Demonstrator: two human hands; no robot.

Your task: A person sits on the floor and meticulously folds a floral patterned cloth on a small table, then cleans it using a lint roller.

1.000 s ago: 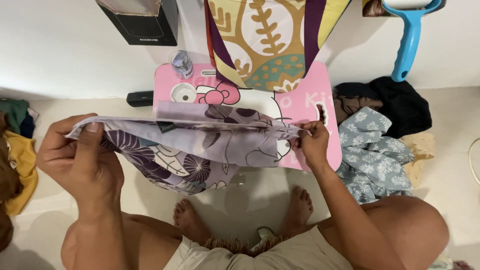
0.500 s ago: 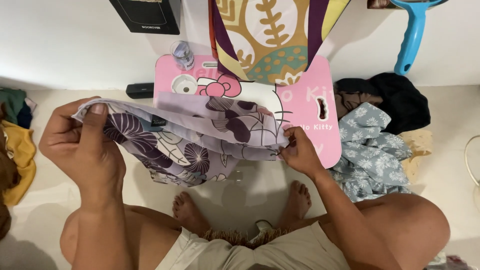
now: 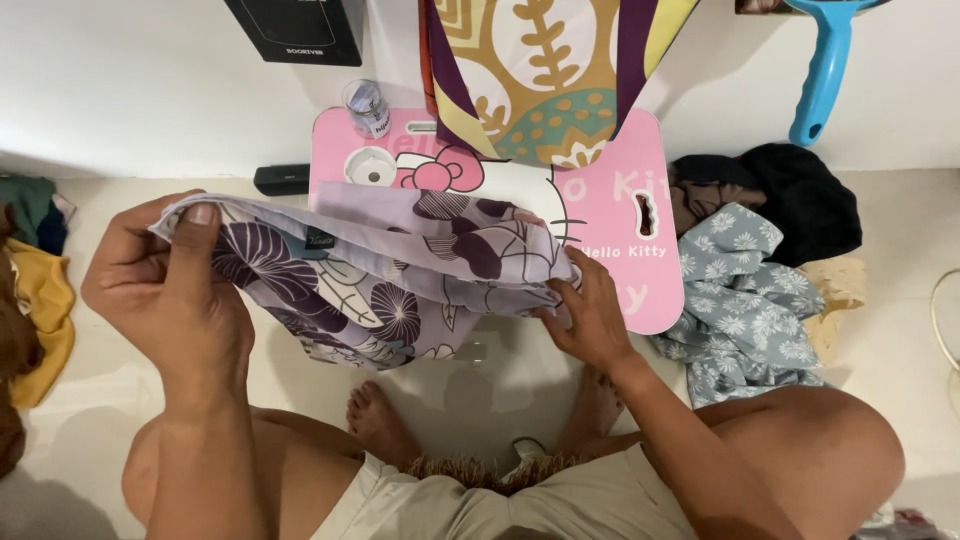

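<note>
Half-folded above a pink cartoon-printed plastic lap table (image 3: 610, 215): lilac cotton cloth with dark purple flower print (image 3: 380, 270), one corner pinched in left hand (image 3: 165, 290), opposite edge gripped by right hand (image 3: 590, 315). Unfolded beside: crumpled blue daisy-print garment (image 3: 745, 300).

Home floor (clothes piles (image 3: 745, 290) about)

**Out of sight**

The black box (image 3: 295, 30), the patterned hanging cloth (image 3: 545, 75) and the blue handle (image 3: 822, 70) are all cut off by the top edge. The purple floral cloth (image 3: 380, 275) hides the left hand's (image 3: 165, 300) fingertips and part of the pink table (image 3: 610, 215). The yellow garment (image 3: 35, 320) runs off the left edge.
</note>
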